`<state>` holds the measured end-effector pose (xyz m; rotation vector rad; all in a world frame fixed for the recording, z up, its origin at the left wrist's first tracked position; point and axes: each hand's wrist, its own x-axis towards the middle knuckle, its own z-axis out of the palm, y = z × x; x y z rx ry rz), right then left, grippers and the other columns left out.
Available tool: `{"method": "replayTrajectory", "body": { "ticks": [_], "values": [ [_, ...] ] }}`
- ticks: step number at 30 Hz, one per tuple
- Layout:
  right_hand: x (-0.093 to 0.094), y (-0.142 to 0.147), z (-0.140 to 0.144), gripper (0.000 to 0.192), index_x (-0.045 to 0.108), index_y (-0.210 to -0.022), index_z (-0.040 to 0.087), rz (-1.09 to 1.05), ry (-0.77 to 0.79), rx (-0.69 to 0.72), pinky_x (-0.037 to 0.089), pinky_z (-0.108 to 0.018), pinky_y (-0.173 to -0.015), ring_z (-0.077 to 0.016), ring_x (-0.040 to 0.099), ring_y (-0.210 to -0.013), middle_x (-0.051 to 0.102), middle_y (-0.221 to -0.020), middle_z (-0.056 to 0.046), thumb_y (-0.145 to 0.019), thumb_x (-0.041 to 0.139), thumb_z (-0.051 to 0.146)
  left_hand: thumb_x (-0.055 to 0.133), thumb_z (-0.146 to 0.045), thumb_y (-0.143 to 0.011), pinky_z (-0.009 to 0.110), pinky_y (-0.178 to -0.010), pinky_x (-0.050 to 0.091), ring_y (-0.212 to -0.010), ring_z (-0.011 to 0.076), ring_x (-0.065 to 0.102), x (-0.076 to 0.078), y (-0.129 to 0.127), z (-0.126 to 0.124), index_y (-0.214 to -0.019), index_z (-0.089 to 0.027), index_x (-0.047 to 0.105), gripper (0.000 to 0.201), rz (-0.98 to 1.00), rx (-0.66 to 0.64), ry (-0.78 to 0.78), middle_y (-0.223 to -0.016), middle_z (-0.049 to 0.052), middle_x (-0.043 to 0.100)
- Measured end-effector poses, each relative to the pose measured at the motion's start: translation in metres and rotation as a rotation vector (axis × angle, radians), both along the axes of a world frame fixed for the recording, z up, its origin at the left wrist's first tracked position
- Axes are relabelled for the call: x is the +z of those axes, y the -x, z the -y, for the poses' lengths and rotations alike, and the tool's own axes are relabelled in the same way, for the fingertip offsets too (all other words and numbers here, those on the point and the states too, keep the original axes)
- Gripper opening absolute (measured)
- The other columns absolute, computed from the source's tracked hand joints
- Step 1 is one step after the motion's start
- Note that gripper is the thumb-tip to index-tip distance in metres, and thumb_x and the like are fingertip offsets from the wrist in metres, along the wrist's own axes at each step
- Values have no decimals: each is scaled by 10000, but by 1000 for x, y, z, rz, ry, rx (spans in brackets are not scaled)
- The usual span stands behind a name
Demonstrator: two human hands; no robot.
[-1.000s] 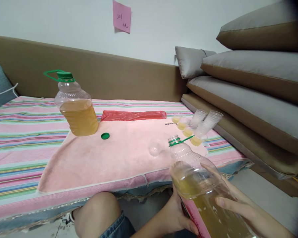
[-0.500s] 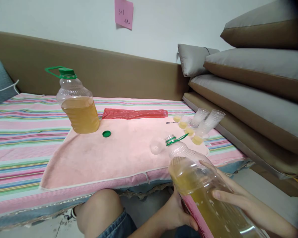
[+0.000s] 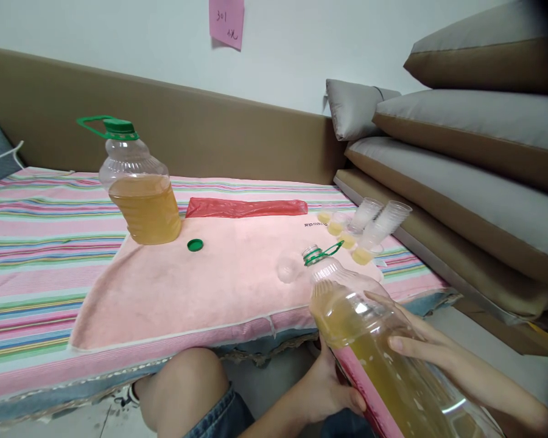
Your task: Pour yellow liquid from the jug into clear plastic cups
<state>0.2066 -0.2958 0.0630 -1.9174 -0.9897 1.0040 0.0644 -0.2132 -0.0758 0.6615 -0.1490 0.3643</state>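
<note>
Two hands grip our tilted, uncapped oil jug (image 3: 369,340) low at right: left hand (image 3: 326,389) clasping underneath, right hand (image 3: 432,353) wrapped over its side. Jug mouth leans toward an empty clear cup (image 3: 286,269) on the pink towel (image 3: 187,292). Loose green cap (image 3: 195,245) lies beside a second, capped jug (image 3: 139,188).

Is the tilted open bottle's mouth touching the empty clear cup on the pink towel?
Cannot tell. In the head view the open bottle, held by the left hand and right hand, has its mouth beside the clear cup, without plain contact or gap.
</note>
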Motion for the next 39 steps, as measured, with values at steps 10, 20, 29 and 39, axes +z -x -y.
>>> {"method": "replayTrajectory", "body": {
  "ticks": [10, 20, 29, 39],
  "values": [
    [4, 0, -4, 791, 367, -1498, 340, 16, 37, 40, 274, -447, -1189, -318, 280, -1463, 356, -1582, 19, -792, 627, 586, 902, -545, -473, 572, -960, 479, -1125, 355, 627, -9, 1, -1, -1338, -278, 472, 1002, -66, -38, -67, -1190, 109, 650],
    [14, 6, -11, 831, 370, -1501, 306, 47, 97, 64, 184, -424, -1217, -294, 216, -1490, 302, -1608, 13, -775, 603, 637, 916, -491, -493, 504, -896, 510, -1060, 319, 656, -22, 0, 0, -1308, -235, 511, 946, -136, -50, -75, -1175, 122, 665],
    [13, 2, -11, 638, 488, -1429, 337, 12, 57, 61, 244, -433, -1201, -306, 306, -1458, 402, -1561, 25, -837, 609, 542, 915, -519, -474, 295, -650, 523, -823, 208, 678, -16, 4, -3, -1342, -286, 424, 1024, -173, -91, -19, -1083, 80, 658],
    [18, 6, -17, 623, 555, -1380, 318, -87, 60, 37, 340, -449, -1151, -351, 326, -1436, 471, -1519, -5, -808, 638, 551, 898, -546, -493, 268, -586, 528, -743, 179, 685, -16, 5, -3, -1334, -286, 413, 1005, -170, -94, -26, -1111, 94, 650]
  ]
}}
